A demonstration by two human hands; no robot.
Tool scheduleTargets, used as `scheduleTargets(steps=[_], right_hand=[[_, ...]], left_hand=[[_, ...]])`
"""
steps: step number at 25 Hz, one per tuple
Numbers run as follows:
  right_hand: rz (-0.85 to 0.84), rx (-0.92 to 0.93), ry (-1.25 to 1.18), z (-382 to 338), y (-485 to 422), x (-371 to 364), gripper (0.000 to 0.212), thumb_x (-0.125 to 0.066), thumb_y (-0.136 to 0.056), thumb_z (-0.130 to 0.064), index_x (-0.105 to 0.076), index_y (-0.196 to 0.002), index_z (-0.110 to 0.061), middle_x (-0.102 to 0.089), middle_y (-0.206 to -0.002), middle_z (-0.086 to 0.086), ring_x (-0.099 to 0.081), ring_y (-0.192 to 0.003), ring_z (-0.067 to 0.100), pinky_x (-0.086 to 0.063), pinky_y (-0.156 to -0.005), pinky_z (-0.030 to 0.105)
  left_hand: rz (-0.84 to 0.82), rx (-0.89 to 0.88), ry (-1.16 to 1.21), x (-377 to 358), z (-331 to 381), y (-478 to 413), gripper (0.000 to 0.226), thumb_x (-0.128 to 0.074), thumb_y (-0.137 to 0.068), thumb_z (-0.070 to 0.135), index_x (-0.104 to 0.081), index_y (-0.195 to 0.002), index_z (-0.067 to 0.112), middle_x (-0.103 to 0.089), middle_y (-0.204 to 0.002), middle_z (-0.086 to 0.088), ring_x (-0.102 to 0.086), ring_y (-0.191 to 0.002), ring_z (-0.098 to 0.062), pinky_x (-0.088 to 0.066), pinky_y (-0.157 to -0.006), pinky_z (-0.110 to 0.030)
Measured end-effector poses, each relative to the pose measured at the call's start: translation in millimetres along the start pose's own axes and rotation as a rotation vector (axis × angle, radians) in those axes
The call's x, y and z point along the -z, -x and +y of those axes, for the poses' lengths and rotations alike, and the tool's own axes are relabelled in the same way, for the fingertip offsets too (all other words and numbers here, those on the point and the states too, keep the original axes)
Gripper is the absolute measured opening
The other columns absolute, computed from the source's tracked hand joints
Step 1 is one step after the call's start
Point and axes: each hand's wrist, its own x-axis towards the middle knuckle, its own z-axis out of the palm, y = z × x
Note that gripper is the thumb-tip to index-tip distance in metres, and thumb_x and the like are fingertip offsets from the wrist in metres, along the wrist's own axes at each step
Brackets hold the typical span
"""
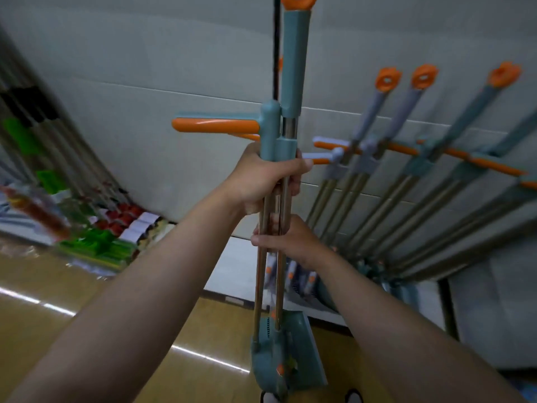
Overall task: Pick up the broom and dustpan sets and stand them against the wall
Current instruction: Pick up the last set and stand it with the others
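Wall (pixel 130 68) of pale grey panels fills the upper half of my view, and a glossy wood-look floor (pixel 72 315) runs below it. Along the right stretch of that wall leans a row of broom and dustpan sets (pixel 421 167). They stand close side by side, with metal poles, teal or lilac sleeves and orange ring caps at the top. At far left sits a heap of packaged goods (pixel 96 239), green and red, too blurred for me to name.

Centre frame I have the held broom and dustpan set (pixel 270 132), upright in front of the wall and apart from the leaning row, just to its left. It has twin metal poles, a teal joint and a long teal sleeve. Its teal dustpan (pixel 302 350) hangs at the foot, close above the floor. The broom's lower end sits against the pan, but I cannot tell what, if anything, lies inside it.

The left grip (pixel 261 178) is wrapped round both poles just under the teal joint. The right grip (pixel 287 239) clasps the same poles directly below it, nearly touching the left.

An orange side handle (pixel 215 125) juts left from the joint, and an orange cap (pixel 299 1) tops the sleeve.
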Motion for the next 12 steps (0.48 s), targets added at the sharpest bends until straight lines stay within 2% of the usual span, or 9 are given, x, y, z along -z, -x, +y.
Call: scheduleTargets(steps=[4, 9, 12], right_hand=[[0.135, -0.031, -0.010, 14.8, 24.4, 40.6, 0.013, -0.083, -0.080, -0.019, -0.075, -0.090, -0.016, -0.078, -0.090, 0.002, -0.074, -0.092, 0.017, -0.059, -0.091, 0.038], [0.289, -0.063, -0.036, 33.3, 62.7, 90.8, 0.021, -0.083, -0.080, -0.021, -0.073, -0.095, -0.009, -0.077, -0.094, 0.008, -0.073, -0.094, 0.025, -0.057, -0.094, 0.047], [0.377, -0.083, -0.069, 46.7, 93.6, 120.0, 0.025, -0.083, -0.081, -0.019, -0.072, -0.096, -0.003, -0.076, -0.097, 0.013, -0.072, -0.096, 0.027, -0.056, -0.095, 0.047]], left_hand=[[-0.160, -0.002, 0.024, -49.0, -10.3, -19.3, 0.016, -0.074, -0.081, 0.000, -0.061, -0.077, 0.008, -0.054, -0.061, -0.009, -0.053, -0.052, -0.024, -0.050, -0.059, -0.035], [-0.336, -0.005, 0.000, -115.3, -25.2, -36.3, 0.014, -0.075, -0.078, 0.009, -0.062, -0.074, 0.012, -0.055, -0.058, -0.007, -0.054, -0.052, -0.026, -0.045, -0.060, -0.038], [-0.420, 0.007, 0.014, -162.2, -30.8, -37.2, 0.015, -0.075, -0.075, 0.009, -0.060, -0.074, 0.011, -0.055, -0.056, -0.006, -0.054, -0.050, -0.023, -0.044, -0.053, -0.030]])
